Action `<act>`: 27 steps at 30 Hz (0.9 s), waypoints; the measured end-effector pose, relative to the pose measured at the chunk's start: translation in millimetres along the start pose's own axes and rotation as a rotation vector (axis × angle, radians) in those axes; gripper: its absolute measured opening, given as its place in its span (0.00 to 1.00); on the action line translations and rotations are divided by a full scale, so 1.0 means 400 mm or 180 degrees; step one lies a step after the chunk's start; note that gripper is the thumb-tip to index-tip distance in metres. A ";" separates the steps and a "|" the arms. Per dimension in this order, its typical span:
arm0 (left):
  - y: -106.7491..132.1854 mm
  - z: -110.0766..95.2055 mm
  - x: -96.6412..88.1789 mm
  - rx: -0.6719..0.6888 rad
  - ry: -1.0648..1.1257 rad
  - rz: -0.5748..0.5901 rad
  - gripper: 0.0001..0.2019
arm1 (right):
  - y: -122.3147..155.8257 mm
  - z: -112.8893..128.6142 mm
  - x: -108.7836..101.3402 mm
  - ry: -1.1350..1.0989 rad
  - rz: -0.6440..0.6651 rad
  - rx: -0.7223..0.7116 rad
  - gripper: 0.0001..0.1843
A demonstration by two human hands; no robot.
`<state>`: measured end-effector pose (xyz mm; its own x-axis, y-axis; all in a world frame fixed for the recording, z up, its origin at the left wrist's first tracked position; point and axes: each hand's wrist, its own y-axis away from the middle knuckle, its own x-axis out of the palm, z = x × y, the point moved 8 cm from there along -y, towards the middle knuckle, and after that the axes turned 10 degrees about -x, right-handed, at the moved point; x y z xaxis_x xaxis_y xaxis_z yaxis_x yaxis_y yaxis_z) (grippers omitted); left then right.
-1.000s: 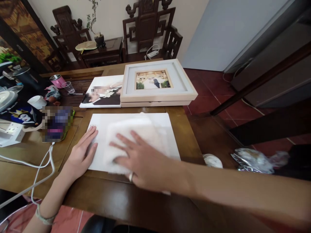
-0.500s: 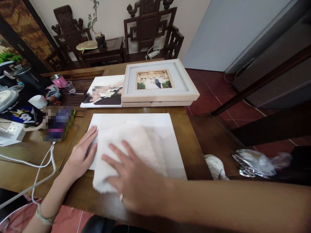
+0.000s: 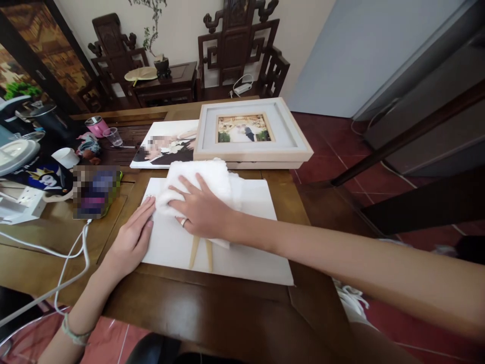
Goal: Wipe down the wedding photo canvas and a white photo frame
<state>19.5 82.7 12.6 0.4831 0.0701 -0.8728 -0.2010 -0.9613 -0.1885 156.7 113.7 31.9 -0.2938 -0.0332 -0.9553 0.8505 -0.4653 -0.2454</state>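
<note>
A white panel (image 3: 253, 260) lies flat on the brown wooden table (image 3: 182, 308). My right hand (image 3: 206, 210), with a ring on it, presses a white fluffy towel (image 3: 217, 172) onto the panel's far left part, fingers spread and the cloth bunched by them. My left hand (image 3: 131, 237) rests with straight fingers along the panel's left edge, touching it. Two slim tan strips (image 3: 194, 253) show on the panel below my right hand; their upper ends are hidden.
Behind the panel stand a stacked wooden picture frame (image 3: 290, 146) and a photo panel (image 3: 146, 164). At left are a phone (image 3: 96, 192) on a white cable (image 3: 85, 253), a white cup (image 3: 66, 156), a pink mug (image 3: 96, 126) and a power strip (image 3: 28, 205).
My right hand has swept the towel away from me across the panel, from its near side to its far edge, uncovering the tan strips. My left hand stays at the panel's edge.
</note>
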 end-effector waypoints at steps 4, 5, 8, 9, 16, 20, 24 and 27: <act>0.000 0.003 0.002 0.0092 0.0025 0.0055 0.23 | 0.022 0.091 0.012 0.0087 0.0010 -0.0289 0.22; 0.000 0.004 0.003 0.0105 0.0040 0.0080 0.23 | 0.036 0.132 0.014 0.0080 0.0042 -0.0425 0.20; 0.001 0.008 0.003 0.0094 0.0101 0.0122 0.22 | 0.082 0.254 0.003 0.0001 0.0057 -0.0803 0.16; 0.001 0.008 0.003 0.0099 0.0114 0.0128 0.22 | 0.095 0.282 -0.003 -0.0051 0.0050 -0.0879 0.16; 0.000 0.009 0.008 0.0021 0.0114 0.0137 0.23 | 0.066 0.166 -0.004 -0.0276 0.0153 -0.0461 0.19; -0.001 0.012 -0.005 -0.0177 0.0315 0.0093 0.25 | 0.003 0.035 0.003 -0.0078 0.0136 -0.0021 0.22; -0.001 0.044 -0.026 -0.0620 0.1408 -0.0051 0.26 | -0.044 0.036 0.012 -0.0007 0.0093 0.0180 0.21; -0.003 0.066 -0.033 -0.0696 0.2377 -0.0261 0.27 | -0.055 0.121 0.020 -0.0119 0.0101 -0.0235 0.20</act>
<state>-9.2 89.8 12.6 0.9502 0.0198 -0.3112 -0.0050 -0.9969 -0.0786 114.6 80.8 37.6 -0.2810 -0.0805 -0.9563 0.8890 -0.3971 -0.2278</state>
